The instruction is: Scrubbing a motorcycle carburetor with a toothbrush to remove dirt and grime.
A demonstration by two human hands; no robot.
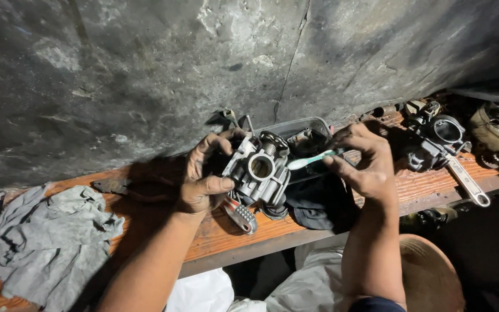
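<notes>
Metal carburetor [259,170] centre frame, my left hand [203,179] gripping it; right hand [365,162] pinching toothbrush [313,159]; scrubbing step, next bristles into bore.

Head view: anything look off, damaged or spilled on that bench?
Nothing spilled. The wall behind is cracked and flaking. An adjustable wrench pokes over the wooden bench edge. The left hand holds a carburetor; the right hand holds a toothbrush beside it. No damage visible on either.
</notes>
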